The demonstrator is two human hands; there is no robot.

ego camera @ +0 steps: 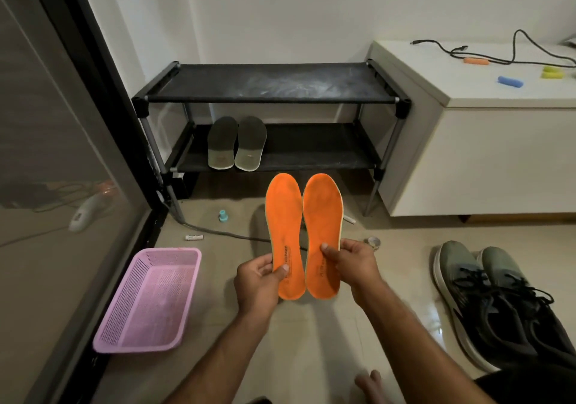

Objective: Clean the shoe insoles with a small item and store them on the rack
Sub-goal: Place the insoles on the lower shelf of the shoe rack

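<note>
Two orange insoles are held side by side above the floor, toes pointing at the rack. My left hand (260,282) grips the heel of the left orange insole (284,216). My right hand (352,263) grips the heel of the right orange insole (322,216). The black two-shelf shoe rack (271,100) stands against the wall just beyond them. A pair of grey insoles (237,143) lies on the left of its lower shelf. The dusty top shelf holds nothing.
A pink plastic basket (149,300) sits on the floor at the left by a glass door. A pair of grey sneakers (495,304) lies at the right. A white cabinet (486,135) stands right of the rack. Small items and a grey cable (224,233) lie on the floor.
</note>
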